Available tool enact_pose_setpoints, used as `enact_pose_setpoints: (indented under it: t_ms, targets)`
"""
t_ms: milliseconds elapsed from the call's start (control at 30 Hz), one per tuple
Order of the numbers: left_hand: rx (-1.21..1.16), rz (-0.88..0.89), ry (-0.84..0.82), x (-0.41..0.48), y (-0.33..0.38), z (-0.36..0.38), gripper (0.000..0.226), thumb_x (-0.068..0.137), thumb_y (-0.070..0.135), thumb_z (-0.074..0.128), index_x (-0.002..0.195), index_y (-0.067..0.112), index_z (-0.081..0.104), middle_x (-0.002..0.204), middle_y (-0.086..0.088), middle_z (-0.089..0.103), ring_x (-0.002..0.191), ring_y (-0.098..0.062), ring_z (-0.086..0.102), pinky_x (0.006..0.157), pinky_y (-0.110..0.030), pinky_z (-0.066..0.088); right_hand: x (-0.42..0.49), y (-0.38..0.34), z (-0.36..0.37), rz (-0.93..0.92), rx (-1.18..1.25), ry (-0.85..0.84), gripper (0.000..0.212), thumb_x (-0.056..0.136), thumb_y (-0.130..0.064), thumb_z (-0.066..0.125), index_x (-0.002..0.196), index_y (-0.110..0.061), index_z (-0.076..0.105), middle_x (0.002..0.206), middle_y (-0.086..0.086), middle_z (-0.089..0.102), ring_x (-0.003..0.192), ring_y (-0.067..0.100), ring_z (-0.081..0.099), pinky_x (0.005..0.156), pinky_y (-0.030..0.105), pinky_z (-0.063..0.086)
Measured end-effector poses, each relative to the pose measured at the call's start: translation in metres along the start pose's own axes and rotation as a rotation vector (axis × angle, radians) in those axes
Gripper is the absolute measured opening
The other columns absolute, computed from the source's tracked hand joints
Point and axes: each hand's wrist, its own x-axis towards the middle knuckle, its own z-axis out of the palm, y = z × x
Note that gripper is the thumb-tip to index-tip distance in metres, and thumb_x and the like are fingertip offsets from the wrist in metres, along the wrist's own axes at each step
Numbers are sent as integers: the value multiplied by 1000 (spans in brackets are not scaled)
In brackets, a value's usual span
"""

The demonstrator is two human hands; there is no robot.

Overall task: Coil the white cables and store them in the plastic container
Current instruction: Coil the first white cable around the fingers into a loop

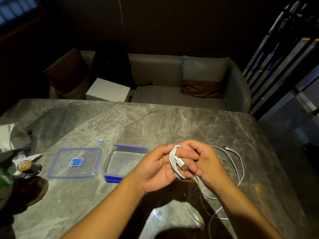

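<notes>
A coiled white cable (174, 163) with an orange-tipped USB plug sits between both hands above the marble table. My left hand (156, 167) grips the coil from the left. My right hand (200, 157) curls its fingers round the coil and plug from the right. A loose stretch of white cable (240, 165) runs out to the right and loops back under my right wrist. More white cable (191, 209) lies slack on the table near me. The clear plastic container (110, 163) with blue clips stands open left of my hands. Its lid (76, 163) lies flat beside it.
A small cup of dark drink (25, 166) on a saucer and crumpled paper (8, 137) sit at the table's left edge. A clear plastic wrapper (155, 219) lies close to me. Beyond the table stands a grey sofa (164, 94) with cushions, a white box (108, 90) and a black backpack (110, 64).
</notes>
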Motion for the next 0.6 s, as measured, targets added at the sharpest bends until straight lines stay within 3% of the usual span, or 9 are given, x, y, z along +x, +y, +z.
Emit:
enact_pose_setpoints:
  t_ms: [67,167,267,367,467,600]
  targets:
    - [-18,12,21,2,-1,0,55,95,38,54,124,-8,60,103,-22,71,104,-35,67,93,-34,55,2,1,-2,-28,-68,-3,19,76,3,56,92,1,67,68,38,54,64,31,50,53,27,50]
    - [-78,42,67,3,-4,0,56,92,39,62,122,-9,62,105,-23,72,102,-35,70,88,-34,58,5,5,-3,-30,-76,22,21,74,-1,53,91,5,65,77,21,60,72,29,57,58,28,50]
    - [-116,60,137,4,-7,2,53,89,39,66,114,-8,67,100,-22,74,95,-34,73,81,-33,60,5,11,-3,-11,-70,44,15,76,-2,51,85,4,62,76,16,58,71,26,54,55,26,48]
    - [-112,102,317,6,-9,6,46,93,34,52,97,-6,73,83,-21,74,81,-33,75,69,-31,61,3,11,-5,-27,-89,97,4,85,-2,59,83,1,62,75,11,62,71,20,57,60,25,50]
    - [-62,143,467,8,-10,9,41,91,29,50,84,-4,74,72,-20,71,70,-31,74,62,-31,61,1,12,-6,-53,-155,161,21,97,-4,53,80,-5,65,72,4,64,70,13,59,65,24,50]
    - [45,145,569,10,-11,14,35,85,30,59,83,-3,71,68,-18,67,63,-27,69,57,-31,58,-1,13,-1,-41,-204,222,25,99,-6,50,79,-7,64,66,0,63,62,9,57,56,20,48]
